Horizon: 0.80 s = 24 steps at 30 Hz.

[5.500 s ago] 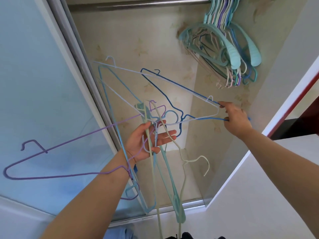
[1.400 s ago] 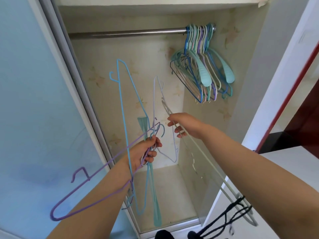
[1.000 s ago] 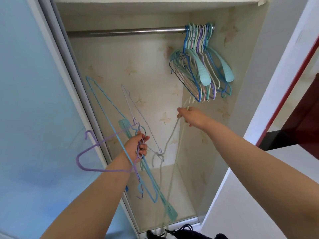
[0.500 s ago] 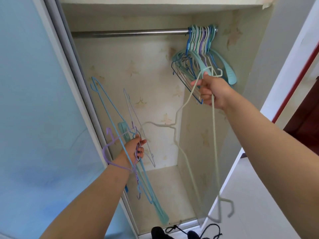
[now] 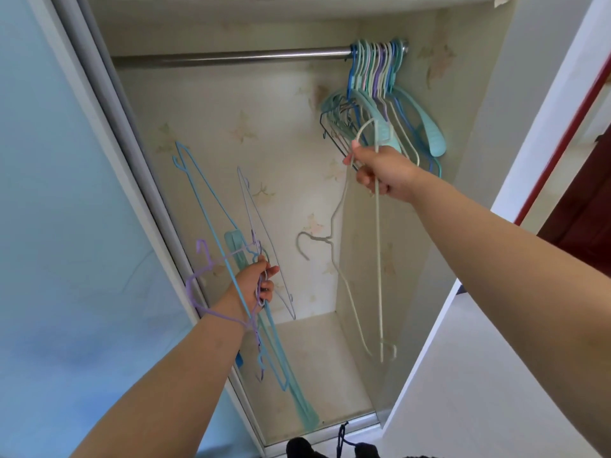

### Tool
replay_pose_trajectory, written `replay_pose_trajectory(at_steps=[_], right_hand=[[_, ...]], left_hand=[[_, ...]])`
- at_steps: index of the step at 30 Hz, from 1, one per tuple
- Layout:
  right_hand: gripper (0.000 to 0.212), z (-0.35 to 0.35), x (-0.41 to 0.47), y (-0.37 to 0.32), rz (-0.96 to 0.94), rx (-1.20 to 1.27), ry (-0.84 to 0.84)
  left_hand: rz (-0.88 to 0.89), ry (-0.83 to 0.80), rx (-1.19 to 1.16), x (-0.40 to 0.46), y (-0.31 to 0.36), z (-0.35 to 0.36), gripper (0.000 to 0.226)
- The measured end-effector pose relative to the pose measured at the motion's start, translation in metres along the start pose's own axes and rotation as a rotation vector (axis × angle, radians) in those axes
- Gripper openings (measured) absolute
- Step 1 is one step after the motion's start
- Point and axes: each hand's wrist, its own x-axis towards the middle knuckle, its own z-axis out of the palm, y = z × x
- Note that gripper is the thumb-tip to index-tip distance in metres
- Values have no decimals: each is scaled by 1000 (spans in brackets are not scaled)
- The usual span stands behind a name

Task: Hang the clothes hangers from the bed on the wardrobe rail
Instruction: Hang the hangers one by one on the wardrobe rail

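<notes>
A steel wardrobe rail (image 5: 231, 57) runs across the top of the open wardrobe. Several hangers (image 5: 377, 94) in blue, teal, purple and cream hang bunched at its right end. My right hand (image 5: 383, 173) is raised just below that bunch and grips one corner of a cream wire hanger (image 5: 378, 259), which dangles down with its hook pointing left. My left hand (image 5: 256, 285) is lower, near the door frame, closed on a bundle of hangers (image 5: 211, 206): light blue, teal, pale lilac, plus a purple one (image 5: 198, 282) looped over my wrist.
A pale blue sliding door (image 5: 56, 209) and its grey frame (image 5: 125, 143) stand at the left. The wardrobe's floor (image 5: 317, 368) and patterned back wall lie below. A white wall (image 5: 529, 133) borders the right. Dark shoes (image 5: 301, 449) show at the bottom edge.
My right hand has drawn back and down slightly from the hung bunch, and the cream hanger has swung so its hook points left. The left hand's bundle has barely moved.
</notes>
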Motion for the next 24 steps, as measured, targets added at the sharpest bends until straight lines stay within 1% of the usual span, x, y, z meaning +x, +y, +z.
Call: replay_pose_trajectory(at_steps=[1,2,4,5,7,8,9,11,12,13,14,15,17,18,19,21,22,23,24], right_hand=[[30,3,0,-1,-26,-72,-11],[28,5,-1,-1,-38,-125,-43],[46,10,-2,0,-29,-220,-126],[51,12,-3,-1,-22,-252,-154],[49,11,-8,-1,-14,-248,-222],[49,10,-9,-1,21,-224,-296],[51,8,-10,-1,75,-191,-403],[61,5,-13,1,212,-95,-664],[64,3,-15,2,268,-59,-768],[64,4,-17,3,305,-28,-829],[62,7,-20,2,334,-6,-827],[62,10,-23,1,351,-6,-755],[66,17,-26,2,339,-89,-538],[67,20,-27,3,324,-135,-457],[57,23,-30,3,305,-155,-402],[31,25,-35,3,249,-176,-344],[24,26,-39,1,227,-211,-318],[27,28,-41,-1,211,-261,-269],[36,31,-43,-3,200,-314,-199]], left_hand=[[-3,4,1,1,0,0,33],[-3,7,3,1,0,0,34],[0,12,6,1,1,1,34],[2,10,7,1,2,3,33],[5,1,8,0,5,6,33],[9,-5,5,-1,7,8,32],[14,-9,0,-1,8,9,32],[24,-8,-5,-1,12,11,33],[28,-6,-7,-1,13,12,33],[33,-5,-10,-1,14,13,33],[37,-5,-14,0,15,13,33],[42,-5,-16,0,16,14,33],[48,-3,-13,0,18,16,33],[49,-1,-8,-1,19,16,33],[52,-2,-3,-2,19,16,33],[57,-5,5,-4,19,16,33],[60,-6,9,-5,19,16,33],[62,-7,10,-4,19,16,33],[61,-9,6,-4,20,16,32]])
